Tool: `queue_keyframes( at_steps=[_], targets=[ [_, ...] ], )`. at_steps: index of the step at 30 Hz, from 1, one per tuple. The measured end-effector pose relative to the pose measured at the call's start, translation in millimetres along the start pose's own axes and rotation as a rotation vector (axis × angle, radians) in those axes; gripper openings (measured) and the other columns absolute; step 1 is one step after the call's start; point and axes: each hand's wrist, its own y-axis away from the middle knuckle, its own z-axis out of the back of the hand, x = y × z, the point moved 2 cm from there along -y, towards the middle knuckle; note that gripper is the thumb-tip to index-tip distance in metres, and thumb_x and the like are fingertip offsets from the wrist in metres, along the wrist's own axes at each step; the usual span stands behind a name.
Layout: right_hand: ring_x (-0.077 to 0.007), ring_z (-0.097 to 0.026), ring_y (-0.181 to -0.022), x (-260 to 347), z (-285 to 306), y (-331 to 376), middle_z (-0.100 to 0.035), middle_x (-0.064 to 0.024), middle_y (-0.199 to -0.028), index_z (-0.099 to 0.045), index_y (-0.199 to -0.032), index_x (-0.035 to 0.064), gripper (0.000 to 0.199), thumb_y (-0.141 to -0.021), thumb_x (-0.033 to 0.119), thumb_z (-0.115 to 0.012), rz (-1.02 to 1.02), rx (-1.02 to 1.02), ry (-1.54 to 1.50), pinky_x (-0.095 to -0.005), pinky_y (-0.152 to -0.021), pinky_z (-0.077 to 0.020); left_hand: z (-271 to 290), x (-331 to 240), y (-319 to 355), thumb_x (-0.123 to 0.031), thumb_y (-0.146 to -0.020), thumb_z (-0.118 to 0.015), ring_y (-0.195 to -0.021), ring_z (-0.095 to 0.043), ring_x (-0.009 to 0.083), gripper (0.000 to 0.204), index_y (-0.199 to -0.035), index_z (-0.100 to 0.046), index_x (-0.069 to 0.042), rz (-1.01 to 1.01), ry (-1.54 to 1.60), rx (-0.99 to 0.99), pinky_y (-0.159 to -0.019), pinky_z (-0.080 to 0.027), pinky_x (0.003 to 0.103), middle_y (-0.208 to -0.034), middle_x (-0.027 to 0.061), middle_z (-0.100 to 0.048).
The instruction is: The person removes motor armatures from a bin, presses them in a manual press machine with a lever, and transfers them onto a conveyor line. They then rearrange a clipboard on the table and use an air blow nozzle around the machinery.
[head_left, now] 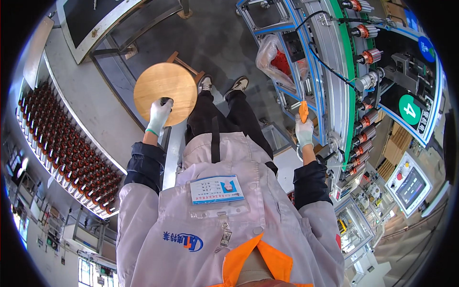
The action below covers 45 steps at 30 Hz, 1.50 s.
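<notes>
A: Stool (165, 93) is just getting grabbed; the left hand (158, 114) is clamped on the near rim of its round wooden seat, and it sits on the floor ahead of the feet.

B: Yep, and the right hand (304, 131) is wrapped round an orange-handled tool (303, 111). Conveyor (334, 76) crowds it just beyond; a rack of rotors (67, 143) sits outside the left hand.

head view | worn on the head, fisheye, looks steeply down the person's own torso to the floor (215, 38) | close on chest, lower centre | edges bend toward rim | single view
</notes>
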Motion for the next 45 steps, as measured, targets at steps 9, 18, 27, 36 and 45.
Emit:
queue_keyframes(
  at_steps=[9, 18, 27, 36, 45],
  targets=[
    [-0.0129, -0.051, -0.062, 51, 42, -12, -0.054, -0.002, -0.065, -0.066, -0.097, -0.0019, 0.044, -0.095, 0.042, -0.063, -0.265, 0.093, -0.377, -0.033, -0.057, -0.0429, 2, 19, 3, -0.021, -0.088, -0.064, -0.061, -0.06, 0.0124, 0.025, -0.093, -0.07, 0.003, 0.029, 0.041, 0.016, -0.053, -0.046, 0.028, -0.075, 0.0043, -0.066],
    [-0.011, -0.049, -0.058, 37, 52, -21, -0.054, -0.0012, -0.072, -0.064, -0.11, -0.0012, 0.054, -0.091, 0.05, -0.067, -0.263, 0.096, -0.389, -0.0299, -0.051, -0.0392, -12, 13, -3, -0.025, -0.093, -0.062, -0.07, -0.063, 0.012, 0.025, -0.1, -0.068, -0.001, 0.043, -0.003, 0.057, -0.058, -0.048, 0.028, -0.083, 0.0023, -0.068],
    [-0.0166, -0.055, -0.078, 46, 19, -44, -0.064, -0.0059, -0.086, -0.067, -0.108, -0.0007, 0.05, -0.092, 0.047, -0.063, -0.054, 0.057, -0.277, -0.0333, -0.073, -0.0447, -31, 1, 4, -0.022, -0.09, -0.064, -0.067, -0.062, 0.0125, 0.028, -0.098, -0.069, 0.004, 0.051, 0.17, 0.036, -0.059, -0.048, 0.027, -0.08, 0.0051, -0.068],
    [-0.0444, -0.067, -0.091, 80, -34, -112, -0.069, -0.0295, -0.086, -0.071, -0.093, -0.0044, 0.059, -0.088, 0.054, -0.063, 0.026, 0.136, -0.103, -0.0478, -0.079, -0.0502, -15, 46, 40, -0.025, -0.094, -0.062, -0.066, -0.062, 0.0115, 0.026, -0.103, -0.067, -0.001, 0.237, 0.092, 0.018, -0.057, -0.047, 0.026, -0.085, 0.0034, -0.068],
    [-0.037, -0.069, -0.085, -19, -44, -113, -0.071, -0.0221, -0.086, -0.071, -0.102, -0.0017, 0.056, -0.09, 0.052, -0.061, -0.203, 0.213, -0.274, -0.0443, -0.075, -0.0498, -51, 13, 41, -0.023, -0.094, -0.062, -0.069, -0.062, 0.0116, 0.027, -0.101, -0.069, 0.002, 0.209, 0.012, 0.019, -0.061, -0.049, 0.027, -0.084, 0.0054, -0.068]
  ],
)
